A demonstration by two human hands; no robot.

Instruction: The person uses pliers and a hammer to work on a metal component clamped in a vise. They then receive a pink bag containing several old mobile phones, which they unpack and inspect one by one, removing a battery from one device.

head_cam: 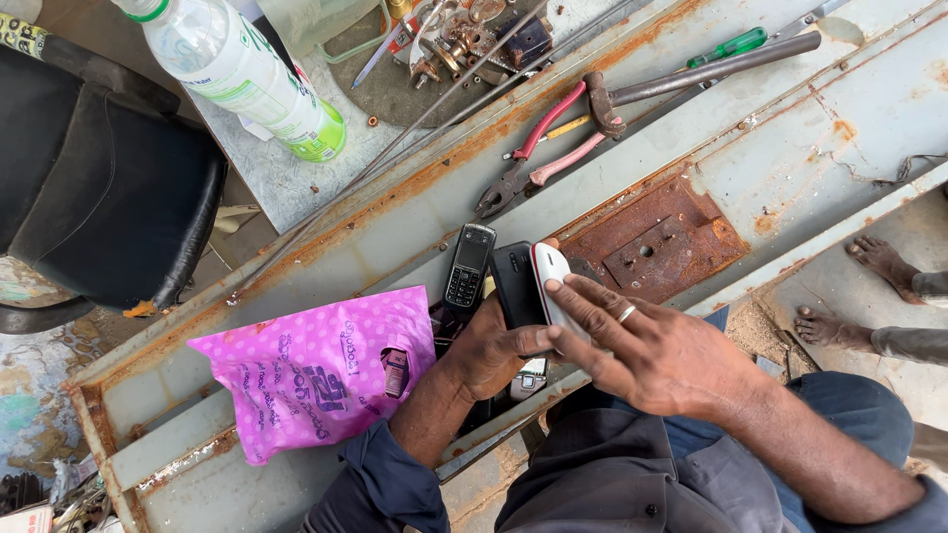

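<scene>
My left hand grips a dark phone-like device from below. Against it rests a white and red curved device, and my right hand, wearing a ring, lies flat over both with its fingers stretched across them. Just to the left, a small black keypad phone lies on the rusty grey metal bench. A pink dotted plastic bag sits at my left forearm, with a small object showing through a tear in it.
Pink-handled pliers, a hammer and a green screwdriver lie at the back. A clear bottle lies at the top left beside a black seat. A rusty plate is right of the phones. Another person's bare feet stand at the right.
</scene>
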